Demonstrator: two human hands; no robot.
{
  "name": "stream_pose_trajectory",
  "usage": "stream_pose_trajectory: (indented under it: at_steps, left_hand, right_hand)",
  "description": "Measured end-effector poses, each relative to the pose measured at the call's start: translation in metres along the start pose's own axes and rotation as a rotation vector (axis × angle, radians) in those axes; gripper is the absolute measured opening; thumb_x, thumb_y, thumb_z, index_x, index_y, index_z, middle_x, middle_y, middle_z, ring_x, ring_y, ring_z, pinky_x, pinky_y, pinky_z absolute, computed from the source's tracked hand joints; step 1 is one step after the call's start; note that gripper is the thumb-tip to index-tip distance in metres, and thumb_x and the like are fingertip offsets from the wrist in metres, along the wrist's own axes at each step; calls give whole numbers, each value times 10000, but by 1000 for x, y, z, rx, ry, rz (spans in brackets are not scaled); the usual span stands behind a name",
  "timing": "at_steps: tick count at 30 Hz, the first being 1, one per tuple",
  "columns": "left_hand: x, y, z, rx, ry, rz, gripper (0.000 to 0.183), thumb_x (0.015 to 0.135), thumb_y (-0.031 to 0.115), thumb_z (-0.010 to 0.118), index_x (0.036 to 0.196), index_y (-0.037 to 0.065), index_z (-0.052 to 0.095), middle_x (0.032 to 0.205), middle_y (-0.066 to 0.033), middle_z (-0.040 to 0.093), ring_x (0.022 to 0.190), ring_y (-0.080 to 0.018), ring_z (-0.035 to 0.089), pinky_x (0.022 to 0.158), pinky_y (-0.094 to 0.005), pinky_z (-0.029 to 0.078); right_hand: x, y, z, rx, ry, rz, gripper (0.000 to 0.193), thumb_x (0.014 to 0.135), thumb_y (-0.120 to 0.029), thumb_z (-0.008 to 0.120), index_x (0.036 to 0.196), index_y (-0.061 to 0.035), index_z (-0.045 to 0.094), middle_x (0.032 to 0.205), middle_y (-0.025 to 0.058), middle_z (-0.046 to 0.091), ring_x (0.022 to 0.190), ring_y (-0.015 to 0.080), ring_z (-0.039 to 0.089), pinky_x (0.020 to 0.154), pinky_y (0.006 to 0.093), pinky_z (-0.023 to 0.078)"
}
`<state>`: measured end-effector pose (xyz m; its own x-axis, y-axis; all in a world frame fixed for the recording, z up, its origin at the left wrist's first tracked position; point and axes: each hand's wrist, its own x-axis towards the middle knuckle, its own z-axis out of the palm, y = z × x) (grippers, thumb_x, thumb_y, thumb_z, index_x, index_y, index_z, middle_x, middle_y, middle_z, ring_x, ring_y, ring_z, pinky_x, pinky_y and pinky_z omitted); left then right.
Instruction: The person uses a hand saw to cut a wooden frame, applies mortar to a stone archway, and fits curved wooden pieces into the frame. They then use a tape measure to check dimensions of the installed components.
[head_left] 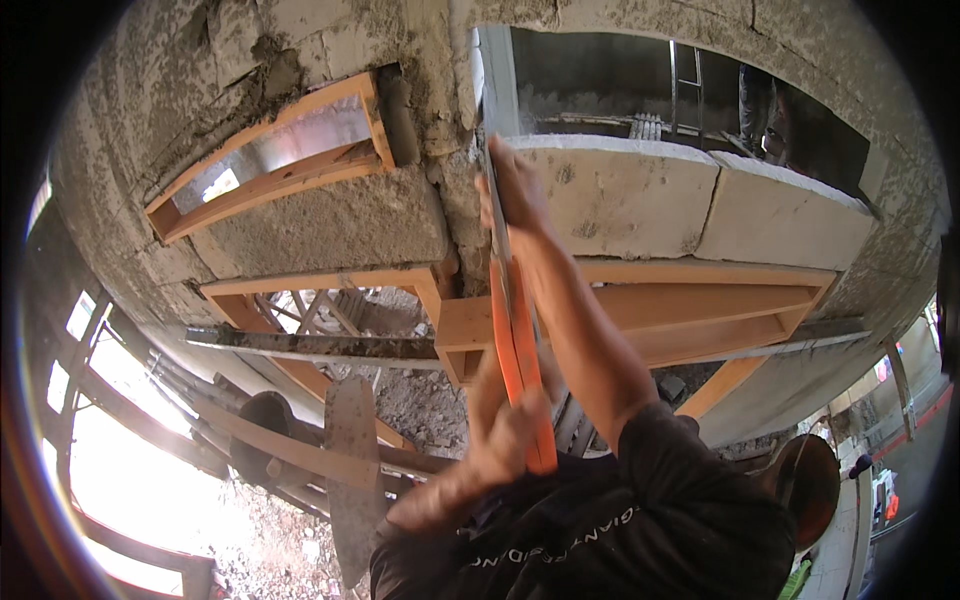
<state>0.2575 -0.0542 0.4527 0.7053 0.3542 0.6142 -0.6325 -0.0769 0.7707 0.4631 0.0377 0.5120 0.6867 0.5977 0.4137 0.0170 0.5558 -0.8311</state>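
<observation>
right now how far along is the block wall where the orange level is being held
Done: grey concrete blocks are laid with mortar above the wooden formwork frame, and rough mortar covers the wall on the left. In hand: the right hand and left hand press a long orange spirit level upright against the block edge. Left: the joints look rough and the opening above is unfilled.

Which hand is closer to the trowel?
Left. The left hand grips the orange level's lower end, just right of the trowel. The right hand holds the level's top, far above it.
</observation>
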Motion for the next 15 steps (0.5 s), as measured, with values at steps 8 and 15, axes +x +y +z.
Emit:
stream_pose_trajectory:
  at_steps: [8, 15]
  left_hand:
    - [23, 15, 12, -81, -37, -108, 342, 890, 205, 489, 1132, -8, 374, 829, -5, 467, 698, -58, 428, 606, -213, 371]
    - [-14, 11, 8, 5, -116, 44, 547, 818, 286, 562, 1195, -45, 345, 820, -29, 463, 687, -77, 430, 592, -235, 384]
  right_hand:
    - [14, -20, -1, 86, 1, 74, 396, 908, -473, 506, 995, -88, 530, 598, -18, 505, 340, 17, 340, 317, 189, 260]
    - [-12, 2, 7, 138, -70, -70, 391, 914, -460, 502, 1050, -94, 523, 595, -22, 510, 335, 19, 348, 320, 184, 241]
